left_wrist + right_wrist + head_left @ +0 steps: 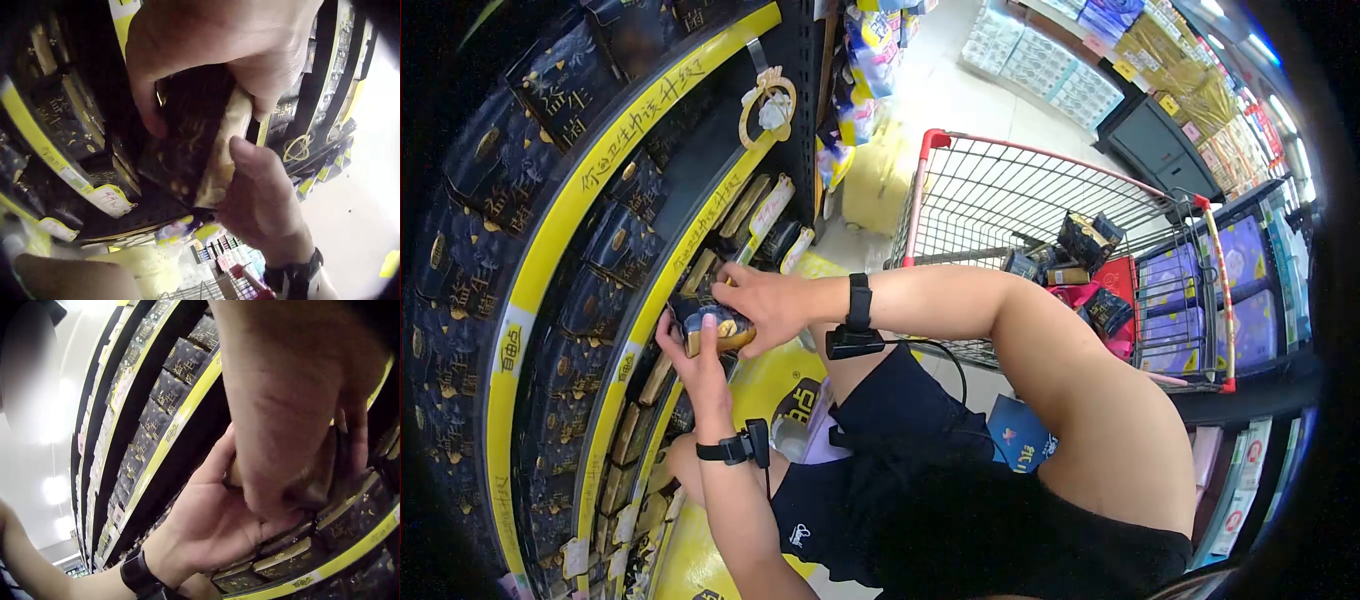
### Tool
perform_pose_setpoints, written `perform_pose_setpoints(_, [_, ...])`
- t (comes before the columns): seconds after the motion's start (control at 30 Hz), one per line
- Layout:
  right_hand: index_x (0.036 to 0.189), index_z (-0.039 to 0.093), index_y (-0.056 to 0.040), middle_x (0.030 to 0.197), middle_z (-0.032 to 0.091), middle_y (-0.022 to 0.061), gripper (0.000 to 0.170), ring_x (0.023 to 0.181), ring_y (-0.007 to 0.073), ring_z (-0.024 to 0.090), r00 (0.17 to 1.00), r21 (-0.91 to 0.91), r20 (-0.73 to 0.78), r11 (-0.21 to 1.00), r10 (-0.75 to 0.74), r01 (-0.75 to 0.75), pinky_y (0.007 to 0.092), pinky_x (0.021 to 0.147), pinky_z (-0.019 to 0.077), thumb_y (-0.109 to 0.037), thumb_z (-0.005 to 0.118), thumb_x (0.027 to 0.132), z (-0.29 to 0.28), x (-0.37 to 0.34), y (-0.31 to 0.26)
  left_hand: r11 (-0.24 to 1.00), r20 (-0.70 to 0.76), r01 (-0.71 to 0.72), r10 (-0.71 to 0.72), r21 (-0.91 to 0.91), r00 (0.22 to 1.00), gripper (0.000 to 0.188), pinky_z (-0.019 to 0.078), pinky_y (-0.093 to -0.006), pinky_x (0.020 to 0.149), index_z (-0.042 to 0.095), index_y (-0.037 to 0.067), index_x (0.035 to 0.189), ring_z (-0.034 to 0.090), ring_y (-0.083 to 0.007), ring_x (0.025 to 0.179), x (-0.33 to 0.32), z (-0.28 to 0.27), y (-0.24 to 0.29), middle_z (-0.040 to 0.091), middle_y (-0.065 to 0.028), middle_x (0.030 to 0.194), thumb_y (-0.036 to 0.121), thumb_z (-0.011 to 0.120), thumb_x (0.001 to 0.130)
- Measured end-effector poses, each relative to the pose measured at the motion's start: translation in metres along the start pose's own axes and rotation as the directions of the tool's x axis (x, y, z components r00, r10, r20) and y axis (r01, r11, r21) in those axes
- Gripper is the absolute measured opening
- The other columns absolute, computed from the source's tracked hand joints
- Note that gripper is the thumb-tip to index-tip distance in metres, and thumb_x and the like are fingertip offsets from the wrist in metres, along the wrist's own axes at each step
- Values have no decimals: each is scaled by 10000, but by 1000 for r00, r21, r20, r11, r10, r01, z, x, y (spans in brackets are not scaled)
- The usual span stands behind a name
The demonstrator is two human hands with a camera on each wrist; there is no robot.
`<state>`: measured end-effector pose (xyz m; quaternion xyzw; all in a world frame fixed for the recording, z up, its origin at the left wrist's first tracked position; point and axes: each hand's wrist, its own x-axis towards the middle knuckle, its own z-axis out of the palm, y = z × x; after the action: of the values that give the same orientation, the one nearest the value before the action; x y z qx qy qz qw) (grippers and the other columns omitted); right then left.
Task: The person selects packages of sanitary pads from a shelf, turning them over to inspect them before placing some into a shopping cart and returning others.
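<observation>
Both hands hold a black pack with gold print in front of a lower shelf. My left hand grips its near side, with the thumb laid over it. From the other side my right hand holds it, fingers bent over the far edge. The left wrist view shows the pack tilted, its dark face and gold side showing between the fingers of the left hand and the thumb of the right hand. Seen from the right wrist, the hands cover most of the pack.
Shelves with yellow edge strips carry rows of similar black packs at left. A wire shopping cart with several dark packs stands at right. A ring-shaped ornament hangs from the shelf end.
</observation>
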<state>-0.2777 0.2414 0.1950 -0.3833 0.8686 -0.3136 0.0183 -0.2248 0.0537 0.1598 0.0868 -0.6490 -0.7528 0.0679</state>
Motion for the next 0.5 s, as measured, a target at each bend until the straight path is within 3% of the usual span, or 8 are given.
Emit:
perform_pose_setpoints(0.1, [1081, 462, -3, 1087, 541, 230, 739, 1062, 405, 561, 998, 153, -1, 987, -58, 57, 419, 898, 508, -418, 903, 658, 5, 4, 19, 997, -58, -59, 57, -47, 997, 701, 438, -376, 1052, 367, 66, 1502, 521, -247, 1230, 1, 12, 18, 465, -147, 1440, 165, 762, 932])
perform_pose_setpoints(0.2, [1064, 455, -1, 1026, 546, 215, 740, 1011, 395, 580, 996, 262, -20, 962, 83, -75, 412, 884, 508, -412, 911, 651, -3, 5, 15, 992, -32, -92, 89, -88, 996, 654, 458, -404, 1052, 380, 116, 1526, 541, -269, 1245, 8, 5, 7, 467, -157, 1461, 102, 699, 955])
perform_pose_setpoints(0.27, [1094, 453, 26, 1069, 562, 246, 807, 1011, 399, 614, 992, 361, -40, 928, 116, -93, 411, 889, 509, -454, 927, 652, -8, 1, 14, 986, -8, -117, 117, -116, 993, 621, 489, -419, 1040, 373, 139, 1535, 567, -278, 1231, 6, 2, 8, 488, -172, 1451, 103, 656, 983])
perform_pose_setpoints(0.33, [1112, 449, 43, 1138, 561, 272, 853, 1034, 404, 626, 989, 427, -5, 894, 150, -133, 410, 898, 508, -485, 934, 649, -15, 1, 6, 971, -15, -68, 66, -231, 998, 610, 473, -408, 1057, 349, 80, 1511, 545, -270, 1243, -5, 9, 32, 499, -179, 1423, 90, 655, 984])
perform_pose_setpoints(0.37, [1163, 452, 34, 1067, 618, 246, 865, 977, 384, 669, 991, 386, -86, 920, 103, -62, 404, 848, 530, -520, 920, 691, -10, 0, 9, 961, -42, -112, 104, -252, 994, 593, 482, -406, 1046, 353, 80, 1503, 552, -267, 1232, -5, 12, 32, 511, -178, 1405, 104, 653, 992])
perform_pose_setpoints(0.47, [1145, 510, 13, 875, 646, 163, 764, 828, 318, 685, 994, 429, 89, 898, 70, -101, 387, 737, 540, -519, 889, 750, -22, 3, 9, 936, -133, -231, 202, -265, 970, 518, 504, -402, 1018, 379, 65, 1460, 571, -252, 1196, 1, -5, 23, 542, -182, 1348, 163, 639, 1023])
perform_pose_setpoints(0.5, [1090, 577, -9, 735, 620, 109, 641, 702, 267, 649, 995, 357, 83, 934, -53, 20, 379, 641, 517, -510, 855, 803, -18, 4, 12, 941, -168, -234, 196, -245, 966, 512, 494, -391, 1021, 378, 57, 1458, 573, -243, 1186, 1, -8, 27, 547, -178, 1341, 174, 633, 1030])
